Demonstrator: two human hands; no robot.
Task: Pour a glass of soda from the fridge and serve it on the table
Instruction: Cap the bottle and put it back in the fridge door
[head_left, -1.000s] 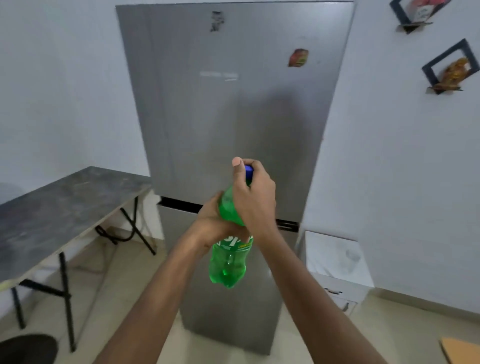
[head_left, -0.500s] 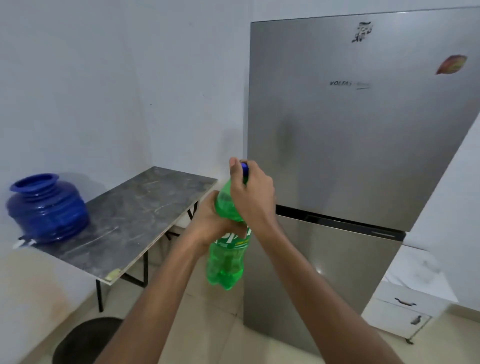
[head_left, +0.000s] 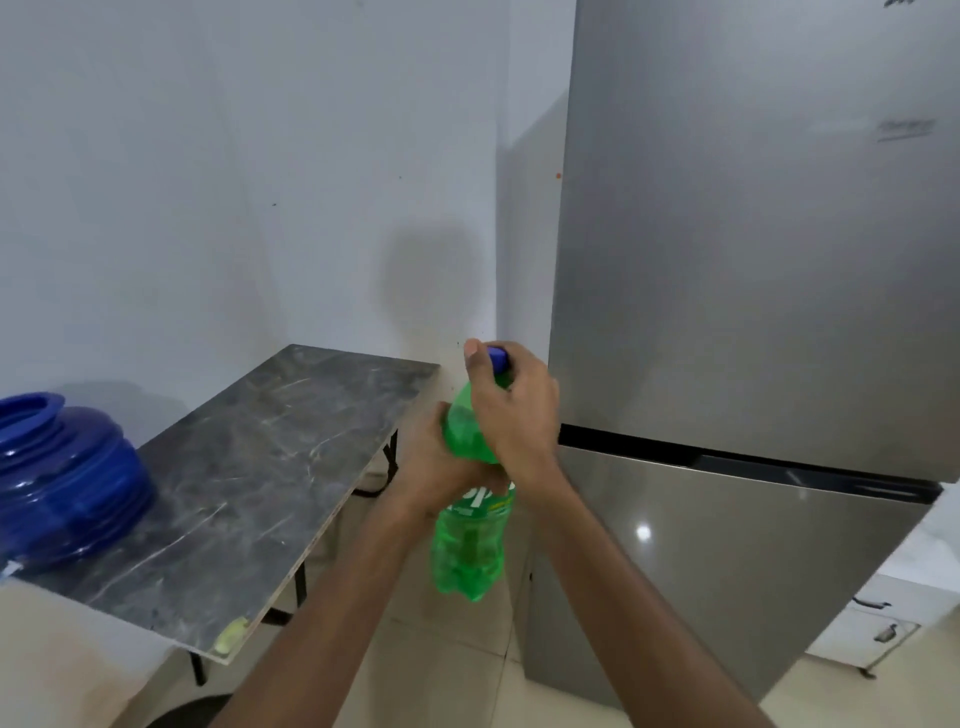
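Note:
A green soda bottle (head_left: 467, 551) with a blue cap (head_left: 497, 357) is held upright in front of me, in the air. My left hand (head_left: 441, 467) wraps around the bottle's middle, over its label. My right hand (head_left: 511, 410) is closed over the bottle's neck and cap from above. The silver fridge (head_left: 753, 260) stands shut on the right, just behind the bottle. A dark marble-pattern table (head_left: 249, 483) stands against the wall to the left. No glass is in view.
A blue ribbed water pot (head_left: 62, 478) sits at the table's left end. A low white cabinet (head_left: 883, 613) with drawers stands right of the fridge. A dark round object (head_left: 192, 712) lies on the tiled floor below the table's near corner.
My view has swung to the left: the fridge has shifted toward the right edge and the table with the blue pot has come in. Both hands keep the same hold on the bottle.

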